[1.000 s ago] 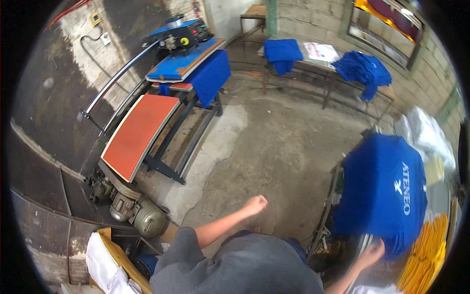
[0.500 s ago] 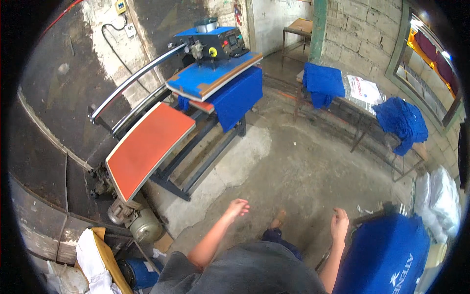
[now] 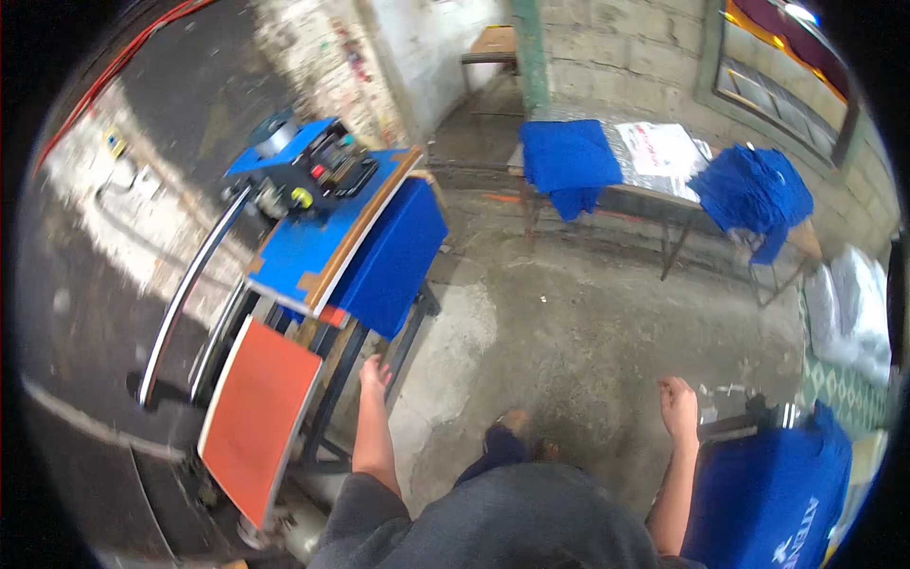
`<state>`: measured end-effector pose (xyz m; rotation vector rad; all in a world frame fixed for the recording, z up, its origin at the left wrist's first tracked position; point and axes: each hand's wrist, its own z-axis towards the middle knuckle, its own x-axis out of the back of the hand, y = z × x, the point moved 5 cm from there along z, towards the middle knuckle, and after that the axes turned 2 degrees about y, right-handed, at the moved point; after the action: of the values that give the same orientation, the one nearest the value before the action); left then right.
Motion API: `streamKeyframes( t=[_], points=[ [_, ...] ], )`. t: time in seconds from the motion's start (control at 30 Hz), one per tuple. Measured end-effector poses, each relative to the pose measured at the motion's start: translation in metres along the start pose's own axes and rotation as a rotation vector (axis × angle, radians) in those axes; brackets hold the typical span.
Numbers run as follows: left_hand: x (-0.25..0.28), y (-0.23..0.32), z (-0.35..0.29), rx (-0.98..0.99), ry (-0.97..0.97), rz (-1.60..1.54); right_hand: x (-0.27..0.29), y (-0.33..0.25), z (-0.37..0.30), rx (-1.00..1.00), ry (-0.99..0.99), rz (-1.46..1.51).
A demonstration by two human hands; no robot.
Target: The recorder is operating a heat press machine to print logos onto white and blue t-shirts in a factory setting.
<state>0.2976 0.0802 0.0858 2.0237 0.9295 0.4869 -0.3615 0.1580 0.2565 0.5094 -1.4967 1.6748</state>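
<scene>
My left hand (image 3: 375, 373) hangs in the air beside the heat press, fingers loosely apart and nothing in them. It is nearest to the frame below the blue cloth (image 3: 398, 261), which hangs from under the press's blue upper platen (image 3: 284, 251). The press's orange pad (image 3: 261, 408) lies bare, to the left of that hand. My right hand (image 3: 678, 408) is held out at the right, loosely curled and empty, apart from the blue printed fabric (image 3: 768, 493) below it.
Along the back wall stands a narrow bench with folded blue cloth (image 3: 569, 161), a white printed bag (image 3: 659, 152) and a heap of blue garments (image 3: 754, 194). Clear plastic packs (image 3: 848, 308) are piled at the far right. Concrete floor (image 3: 569, 322) lies between press and bench.
My view has turned to the right and I have stepped closer to the press. My left hand has moved up beside the press frame. Both hands stay empty.
</scene>
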Motion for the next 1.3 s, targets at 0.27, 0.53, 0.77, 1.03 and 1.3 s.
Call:
streamKeyframes(
  t=[0.27, 0.53, 0.77, 1.03, 1.3],
  points=[
    [-0.062, 0.054, 0.087, -0.854, -0.361, 0.230, -0.008, 0.004, -0.020, -0.292, -0.109, -0.362],
    [-0.260, 0.080, -0.021, -0.627, -0.743, 0.677, -0.075, -0.016, 0.003, -0.417, -0.091, -0.175],
    [-0.324, 0.115, -0.162, -0.628, -1.376, 0.966, -0.095, -0.022, 0.029, -0.476, 0.143, 0.116],
    [-0.359, 0.104, -0.313, 0.097, -2.127, 0.348, -0.077, 0.043, -0.061, -1.020, 0.261, 0.596],
    [-0.398, 0.076, -0.405, -0.020, -2.014, 0.341, 0.029, -0.049, -0.257, -0.826, 1.387, 1.351]
  ],
)
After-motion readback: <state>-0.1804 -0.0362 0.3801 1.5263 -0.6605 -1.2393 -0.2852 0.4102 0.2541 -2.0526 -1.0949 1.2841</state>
